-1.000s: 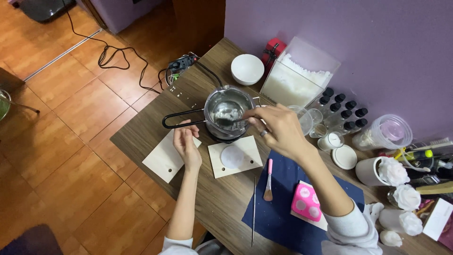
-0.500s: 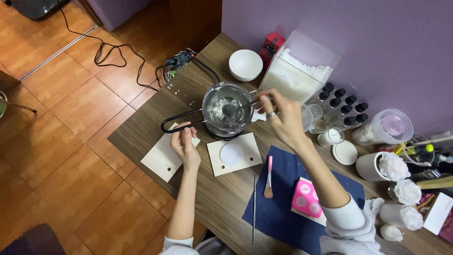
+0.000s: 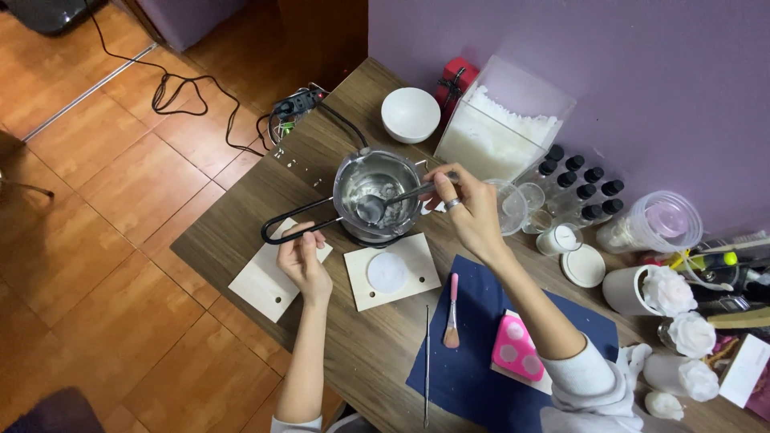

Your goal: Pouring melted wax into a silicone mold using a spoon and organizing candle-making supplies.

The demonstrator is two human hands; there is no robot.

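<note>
Left hand: the left hand (image 3: 303,258) was closed around the black loop handle (image 3: 295,227) of the metal pot, near the table's left edge.
Right hand: the right hand (image 3: 469,207) was pinched shut on the shaft of a metal spoon (image 3: 385,202), a ring on one finger.
Pot: the metal pot (image 3: 377,196) stood upright toward the far left corner of the wooden table (image 3: 241,228), its handle reaching out toward the left edge.
Spoon: its bowl lay inside the pot, low against the near wall, with pale bits on the pot's bottom.
Near the pot: a square wooden board (image 3: 392,271) with a white disc lay just beside the pot on its near side; a second board (image 3: 273,274) lay under the left hand, almost at the left edge.
Far side: a white bowl (image 3: 410,114) and a clear box of white flakes (image 3: 501,128) stood close to the far edge by the wall, with small dark-capped bottles (image 3: 584,186) next to the box.
Right side: a blue cloth (image 3: 497,353) carried a pink-handled brush (image 3: 452,311) and a pink mould (image 3: 517,348); a thin metal rod (image 3: 427,365) lay beside the cloth.
Open room: bare table showed along the near edge between the two forearms and between the pot and the far left corner; the right end was crowded with cups, jars and white flower shapes (image 3: 678,313).
</note>
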